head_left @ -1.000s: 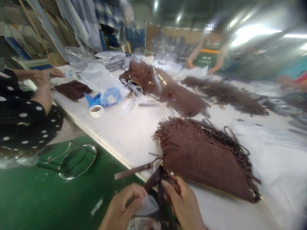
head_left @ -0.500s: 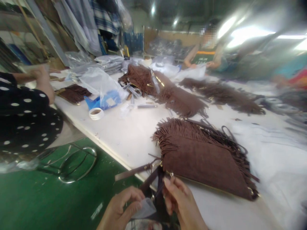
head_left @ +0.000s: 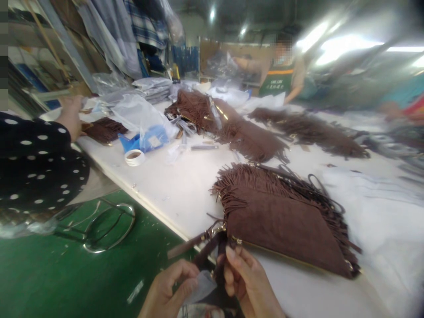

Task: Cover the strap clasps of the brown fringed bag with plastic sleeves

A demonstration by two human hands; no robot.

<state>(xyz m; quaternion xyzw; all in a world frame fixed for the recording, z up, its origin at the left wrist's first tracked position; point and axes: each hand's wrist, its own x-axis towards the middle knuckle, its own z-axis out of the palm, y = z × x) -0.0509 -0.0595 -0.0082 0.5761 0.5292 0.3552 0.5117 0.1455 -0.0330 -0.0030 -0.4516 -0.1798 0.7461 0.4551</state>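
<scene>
A brown fringed suede bag lies on the table in front of me, its gold zip edge toward me. My right hand is closed at the bag's near left corner, thumb and fingers pinching a dark strap just below a gold ring. My left hand is pinched on a small translucent sheet, beside the dark strap. A second brown strap end with gold hardware sticks out past the table edge. The strap's lower part is hidden between my hands.
More brown fringed bags lie across the white table. A tape roll, blue plastic and clear bags stand at left. One person in dotted clothing is at left, another in a green apron behind. A metal-ringed stool stands on the floor.
My hands keep nearly the same grips, with little shift. The person in the green apron has raised one arm to the side. The person at left has moved a hand over the small bag.
</scene>
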